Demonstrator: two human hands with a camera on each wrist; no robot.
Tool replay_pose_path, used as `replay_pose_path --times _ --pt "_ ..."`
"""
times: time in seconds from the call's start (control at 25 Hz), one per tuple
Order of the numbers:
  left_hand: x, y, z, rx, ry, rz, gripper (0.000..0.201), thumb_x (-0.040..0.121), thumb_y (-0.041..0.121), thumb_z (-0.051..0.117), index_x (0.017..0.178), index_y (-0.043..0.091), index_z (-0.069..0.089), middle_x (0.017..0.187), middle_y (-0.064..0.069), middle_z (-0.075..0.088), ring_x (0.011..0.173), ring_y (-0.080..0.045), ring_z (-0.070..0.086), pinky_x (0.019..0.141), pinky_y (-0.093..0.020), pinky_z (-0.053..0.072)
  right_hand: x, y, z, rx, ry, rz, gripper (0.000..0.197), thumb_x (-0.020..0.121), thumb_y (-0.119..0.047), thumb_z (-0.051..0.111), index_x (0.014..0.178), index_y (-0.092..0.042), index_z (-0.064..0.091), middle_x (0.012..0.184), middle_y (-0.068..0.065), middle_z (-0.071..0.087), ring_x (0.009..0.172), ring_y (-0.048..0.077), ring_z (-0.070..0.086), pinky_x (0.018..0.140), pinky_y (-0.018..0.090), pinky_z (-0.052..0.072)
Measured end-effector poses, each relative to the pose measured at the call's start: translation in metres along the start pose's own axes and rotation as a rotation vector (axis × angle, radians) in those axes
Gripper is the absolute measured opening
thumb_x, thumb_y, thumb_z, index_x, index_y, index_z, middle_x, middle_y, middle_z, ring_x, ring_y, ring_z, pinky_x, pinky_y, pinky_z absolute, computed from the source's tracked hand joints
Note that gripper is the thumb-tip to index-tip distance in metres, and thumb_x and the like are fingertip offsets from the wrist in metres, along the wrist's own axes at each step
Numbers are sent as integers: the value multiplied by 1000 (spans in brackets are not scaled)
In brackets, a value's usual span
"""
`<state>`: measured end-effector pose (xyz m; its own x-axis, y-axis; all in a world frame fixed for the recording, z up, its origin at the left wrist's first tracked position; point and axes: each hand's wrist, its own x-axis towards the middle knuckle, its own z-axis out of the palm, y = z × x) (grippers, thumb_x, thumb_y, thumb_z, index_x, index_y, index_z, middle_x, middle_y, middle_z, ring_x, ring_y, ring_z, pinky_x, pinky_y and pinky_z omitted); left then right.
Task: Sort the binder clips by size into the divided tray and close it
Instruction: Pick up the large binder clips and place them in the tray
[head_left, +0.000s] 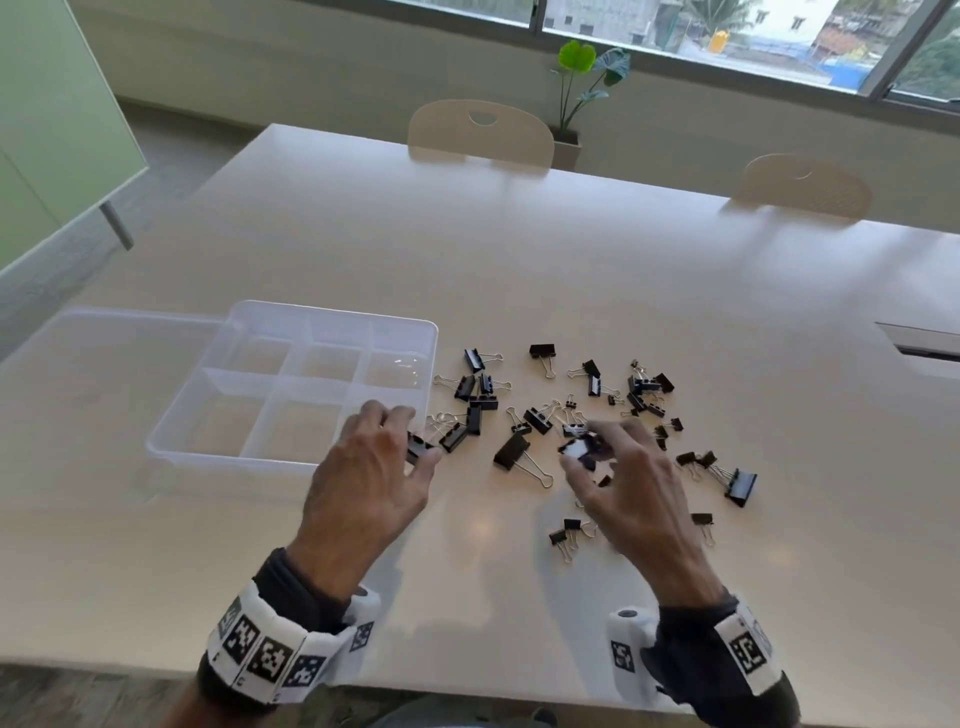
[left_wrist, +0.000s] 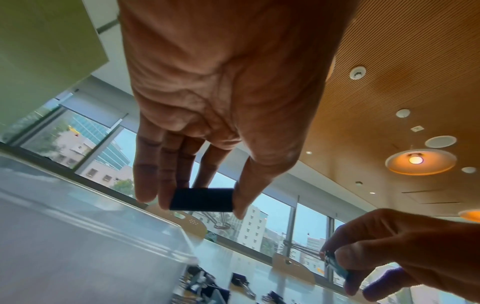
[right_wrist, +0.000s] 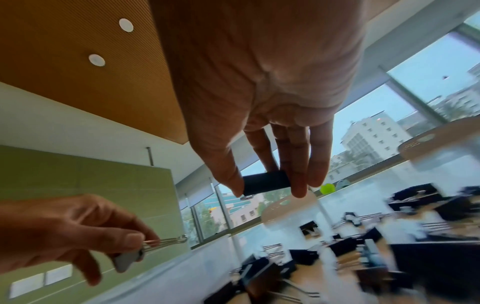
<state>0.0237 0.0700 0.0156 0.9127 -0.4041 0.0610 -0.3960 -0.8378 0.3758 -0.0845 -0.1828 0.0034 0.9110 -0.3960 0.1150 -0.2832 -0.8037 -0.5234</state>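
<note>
Left hand (head_left: 370, 475): thumb and fingers pinch one black binder clip (left_wrist: 202, 199) by its body, just beside the near right corner of the divided tray (head_left: 171, 423). Right hand (head_left: 631, 486): fingertips clamp a second clip (right_wrist: 266, 183) the same way, above the loose clips (head_left: 540, 415) scattered on the table (head_left: 519, 249) right of the tray. Handling, judged: light, rigid steel, smooth; wire handles swing, so grip the body. Tray compartments appear empty; lid (head_left: 78, 358) lies open to the left.
</note>
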Motion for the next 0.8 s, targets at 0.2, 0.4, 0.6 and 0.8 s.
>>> replay_pose_path --times 0.2,0.4,0.6,0.8 --pt "19 -32 -4 126 23 -86 53 96 51 64 136 17 59 119 -8 62 110 -26 60 93 -41 52 32 -66 37 86 -74 -173 54 94 -46 75 138 -18 62 122 -2 61 96 12 69 86 32 62" --pt "30 -33 4 244 -81 -118 56 97 57 58 138 20 58 127 -6 63 122 -26 54 100 -41 46 59 -116 76 13 -120 -237 59 93 -54 71 139 -20 59 125 1 63 96 20 69 80 42 62" --pt "19 -40 -2 199 -69 -124 46 103 43 53 141 18 56 132 -3 60 124 -23 52 99 -38 48 61 -129 98 -84 -125 -243 53 94 -55 69 133 -20 61 118 0 64 100 23 65 73 35 47" --pt "11 -44 -11 158 -46 -141 42 104 38 52 140 17 57 132 -3 60 121 -23 54 94 -38 50 55 -124 109 -99 -113 -288 55 92 -61 67 130 -22 64 117 -2 65 109 22 63 82 37 48"
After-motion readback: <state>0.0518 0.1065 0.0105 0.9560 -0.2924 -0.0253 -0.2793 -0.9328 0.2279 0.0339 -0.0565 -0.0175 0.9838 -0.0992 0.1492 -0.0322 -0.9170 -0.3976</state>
